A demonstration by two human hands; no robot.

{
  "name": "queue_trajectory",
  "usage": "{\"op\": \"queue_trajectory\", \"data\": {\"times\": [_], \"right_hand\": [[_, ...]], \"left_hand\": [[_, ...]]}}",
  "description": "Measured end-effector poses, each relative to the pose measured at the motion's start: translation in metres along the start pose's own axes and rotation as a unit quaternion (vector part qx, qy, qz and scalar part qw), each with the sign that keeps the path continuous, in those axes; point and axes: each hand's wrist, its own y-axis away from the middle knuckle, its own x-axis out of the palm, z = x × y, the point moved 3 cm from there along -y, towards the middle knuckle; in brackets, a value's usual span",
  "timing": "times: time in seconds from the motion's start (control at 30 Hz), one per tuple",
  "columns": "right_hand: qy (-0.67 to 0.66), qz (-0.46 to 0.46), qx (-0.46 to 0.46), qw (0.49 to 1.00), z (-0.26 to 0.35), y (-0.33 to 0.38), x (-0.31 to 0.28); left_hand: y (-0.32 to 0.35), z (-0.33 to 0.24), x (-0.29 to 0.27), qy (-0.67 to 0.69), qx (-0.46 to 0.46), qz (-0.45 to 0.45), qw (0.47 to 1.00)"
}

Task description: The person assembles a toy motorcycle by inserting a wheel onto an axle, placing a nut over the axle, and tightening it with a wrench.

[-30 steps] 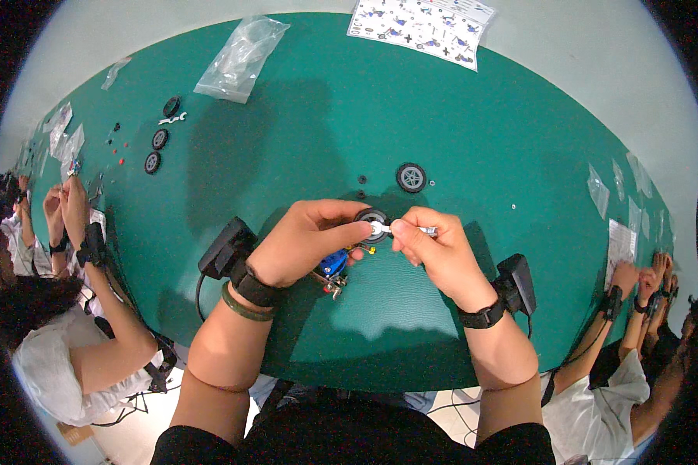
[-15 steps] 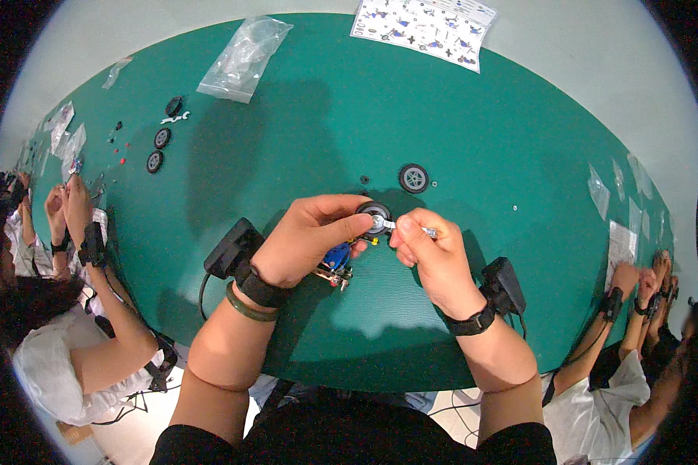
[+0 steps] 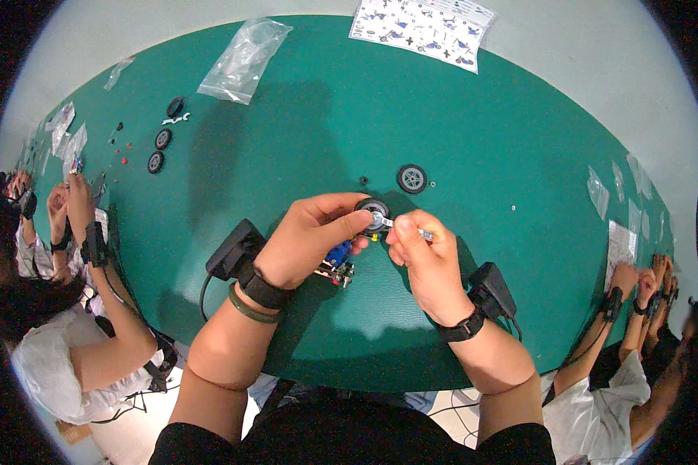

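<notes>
A small blue-and-black toy model (image 3: 338, 262) sits low at the table's middle, gripped in the left hand (image 3: 306, 244), whose fingers curl shut around it while the thumb presses a black wheel (image 3: 374, 211) at the model's two o'clock end. At three o'clock the right hand (image 3: 426, 260) pinches a thin grey pin (image 3: 411, 228) between thumb and forefinger, its tip touching the wheel's hub. It looks like a wheel-fitting step: the pin seems only partly entered, so the next move would call for a straight, steady push along the hub with the left hand bracing. A spare wheel (image 3: 412, 178) lies near at one o'clock on the green table (image 3: 302, 139); an instruction sheet (image 3: 423, 22) rests far at twelve, a clear bag (image 3: 244, 60) at eleven.
</notes>
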Motion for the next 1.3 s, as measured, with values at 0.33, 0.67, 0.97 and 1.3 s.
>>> {"op": "queue_trajectory", "data": {"times": [0.33, 0.67, 0.97, 1.3], "right_hand": [[-0.021, -0.006, 0.006, 1.000, 0.002, -0.002, 0.001], [-0.217, 0.013, 0.061, 0.974, 0.010, -0.017, -0.019], [-0.070, 0.067, -0.002, 0.995, 0.005, -0.015, -0.016], [0.024, 0.071, -0.023, 0.997, 0.007, -0.013, -0.015]], "left_hand": [[-0.001, 0.001, -0.001, 0.005, 0.011, -0.001, 1.000], [0.002, 0.004, 0.007, 0.102, -0.041, 0.067, 0.992], [0.001, 0.003, 0.005, 0.115, -0.013, 0.061, 0.991], [-0.001, 0.004, 0.007, 0.066, 0.006, 0.060, 0.996]]}}
